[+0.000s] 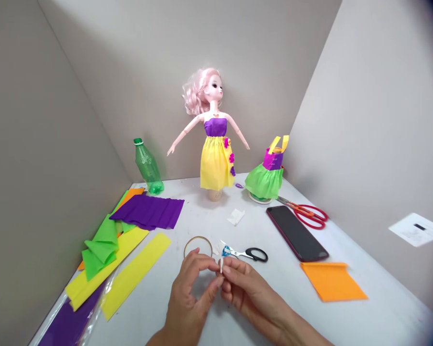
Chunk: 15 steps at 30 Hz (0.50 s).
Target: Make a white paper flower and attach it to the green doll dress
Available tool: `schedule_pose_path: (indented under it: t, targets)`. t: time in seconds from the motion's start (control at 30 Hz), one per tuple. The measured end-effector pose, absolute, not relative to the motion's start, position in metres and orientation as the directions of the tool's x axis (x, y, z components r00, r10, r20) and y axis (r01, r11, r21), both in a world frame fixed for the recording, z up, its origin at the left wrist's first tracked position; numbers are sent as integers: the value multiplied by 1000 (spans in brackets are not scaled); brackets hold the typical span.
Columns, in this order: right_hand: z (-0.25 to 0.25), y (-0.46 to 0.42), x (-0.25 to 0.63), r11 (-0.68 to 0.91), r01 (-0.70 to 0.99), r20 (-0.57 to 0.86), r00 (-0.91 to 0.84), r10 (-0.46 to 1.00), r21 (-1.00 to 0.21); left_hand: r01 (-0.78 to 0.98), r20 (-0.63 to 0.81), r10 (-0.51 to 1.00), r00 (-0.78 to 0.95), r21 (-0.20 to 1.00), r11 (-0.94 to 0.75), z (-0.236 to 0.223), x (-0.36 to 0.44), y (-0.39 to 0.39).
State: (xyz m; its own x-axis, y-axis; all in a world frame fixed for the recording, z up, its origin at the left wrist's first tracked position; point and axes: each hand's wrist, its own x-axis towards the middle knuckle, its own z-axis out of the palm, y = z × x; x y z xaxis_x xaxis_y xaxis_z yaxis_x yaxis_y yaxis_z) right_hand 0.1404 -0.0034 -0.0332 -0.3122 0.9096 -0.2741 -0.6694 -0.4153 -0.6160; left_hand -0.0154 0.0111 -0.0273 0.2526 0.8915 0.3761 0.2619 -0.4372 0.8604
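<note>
- far left of the doll [217, 163] and nearest the viewer: purple sheet [67, 317], partly beneath clear plastic [94, 315]
- left of the doll: folded yellow paper [94, 278], crumpled green paper [103, 240] on top, orange paper [133, 193] poking out behind
- closer to the doll, still left: flat yellow strip [137, 275]
- left of the doll, slightly nearer: gathered purple piece [147, 211], with a green bottle [148, 168] just behind
- in front of the doll, a little left: left hand [193, 283], index finger and thumb curved round a gap, tips close together beside the small white strip [222, 265]; actual grip not possible to make out
- just beyond the left hand, before the doll: thin gold ring [198, 237]
- directly in front of the doll: small white strip, upright, pinched between thumb and fingers of the right hand [245, 286]
- behind the strip, before the doll: blue-and-white bit [226, 250], against black-handled scissors [257, 253]
- between these and the doll: white scrap [235, 217]
- right of the doll: small dress [265, 180], purple and green with yellow straps
- farther right of the doll, nearer: dark phone [298, 234], red-handled scissors [319, 218], orange sheet [334, 282]
</note>
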Motion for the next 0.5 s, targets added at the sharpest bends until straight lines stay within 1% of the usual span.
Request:
schedule_pose_path:
  t: [0.1, 0.27, 0.5]
  targets:
    - [-35, -5, 139, -441, -675, -273, -347, 897, -591, 271, 420, 876, 239, 837, -475, -28, -15, 11]
    - [-38, -5, 138, -445, -704, -268, -355, 896, -554, 272, 408, 884, 226, 845, -460, -28, -15, 12]
    - [-42, -5, 140, -439, -689, -269, -347, 898, -576, 280, 388, 892, 231, 852, -443, -31, -16, 14]
